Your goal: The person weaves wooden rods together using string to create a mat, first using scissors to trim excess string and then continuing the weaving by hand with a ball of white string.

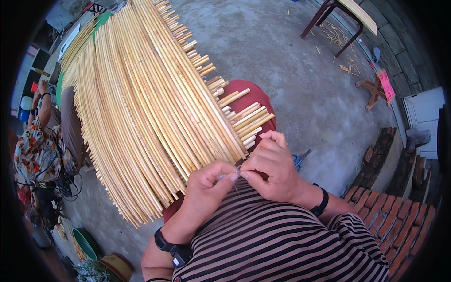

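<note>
A wide mat of straw-coloured reed stalks (pixel 145 98) lies across my lap, with rows of stitching running over it. Its right edge is uneven, with loose cut reed ends (pixel 251 120) sticking out over my red-clad knee (pixel 260 96). Close to the mat's near corner, my left hand (pixel 206 188) and my right hand (pixel 275 169) meet fingertip to fingertip. Both pinch a thin thread (pixel 237 188), whose tail hangs down against my striped shirt. Whether a needle is between the fingers is too small to tell. Scissors with blue handles (pixel 298 161) lie just beyond my right wrist.
On the left, another person in a flowered top (pixel 37 152) sits beside the mat. A dark-legged table (pixel 333 23) stands at the far right, with reed scraps (pixel 336 37) on the concrete floor. A wooden stool with a pink top (pixel 378 89), brick steps (pixel 394 211) and a green basin (pixel 84 244) are around me.
</note>
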The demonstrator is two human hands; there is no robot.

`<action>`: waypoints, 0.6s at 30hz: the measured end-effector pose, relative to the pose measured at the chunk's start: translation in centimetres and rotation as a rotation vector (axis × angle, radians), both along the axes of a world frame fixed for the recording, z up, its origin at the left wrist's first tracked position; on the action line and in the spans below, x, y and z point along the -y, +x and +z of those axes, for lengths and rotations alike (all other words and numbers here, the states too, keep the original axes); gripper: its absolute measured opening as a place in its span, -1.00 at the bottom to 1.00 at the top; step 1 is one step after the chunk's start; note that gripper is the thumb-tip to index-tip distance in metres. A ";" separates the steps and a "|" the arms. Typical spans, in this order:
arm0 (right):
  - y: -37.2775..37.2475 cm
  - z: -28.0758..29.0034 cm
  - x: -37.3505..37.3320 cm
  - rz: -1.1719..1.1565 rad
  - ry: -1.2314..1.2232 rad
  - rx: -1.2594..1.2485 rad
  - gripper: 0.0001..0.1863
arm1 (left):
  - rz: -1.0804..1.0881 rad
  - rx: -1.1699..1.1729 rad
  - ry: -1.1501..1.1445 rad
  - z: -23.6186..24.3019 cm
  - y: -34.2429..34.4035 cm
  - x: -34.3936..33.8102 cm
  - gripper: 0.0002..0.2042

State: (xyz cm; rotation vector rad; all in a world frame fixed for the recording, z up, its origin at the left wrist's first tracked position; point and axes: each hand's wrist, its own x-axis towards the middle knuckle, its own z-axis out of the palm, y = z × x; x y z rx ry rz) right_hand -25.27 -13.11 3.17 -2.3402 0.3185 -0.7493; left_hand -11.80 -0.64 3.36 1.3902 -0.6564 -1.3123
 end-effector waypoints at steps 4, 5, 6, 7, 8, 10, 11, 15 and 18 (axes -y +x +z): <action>-0.3 -1.0 -0.4 -0.020 -0.005 0.019 -0.93 | 0.002 -0.052 0.105 0.6 0.2 -0.3 -0.95; -0.4 -0.9 -0.6 -0.031 0.012 -0.014 -0.93 | 0.010 -0.061 0.092 0.5 0.2 -0.4 -0.95; -0.4 -0.9 -0.8 -0.042 0.028 -0.047 -0.93 | 0.017 -0.069 0.078 0.4 0.1 -0.5 -0.95; -0.4 -0.9 -0.8 -0.044 0.026 -0.045 -0.93 | 0.016 -0.067 0.076 0.3 0.0 -0.4 -0.95; -0.4 -0.9 -0.9 -0.032 0.030 -0.035 -0.93 | 0.010 -0.009 0.040 0.2 -0.2 -0.4 -0.95; -0.3 -1.0 -1.1 -0.022 0.031 -0.023 -0.94 | 0.002 0.049 0.002 -0.3 -0.3 -0.3 -0.95; -0.3 -1.1 -1.3 -0.029 0.055 -0.026 -0.94 | -0.009 0.132 -0.040 -0.8 -0.3 -0.4 -0.95; -0.6 -0.8 -1.5 -0.058 0.053 -0.080 -0.93 | -0.034 0.191 -0.049 -0.6 -0.4 -0.3 -0.94; -0.5 -1.2 -0.5 -0.231 0.050 -0.150 -0.93 | -0.218 0.302 -0.220 -0.2 -1.3 -0.5 -0.93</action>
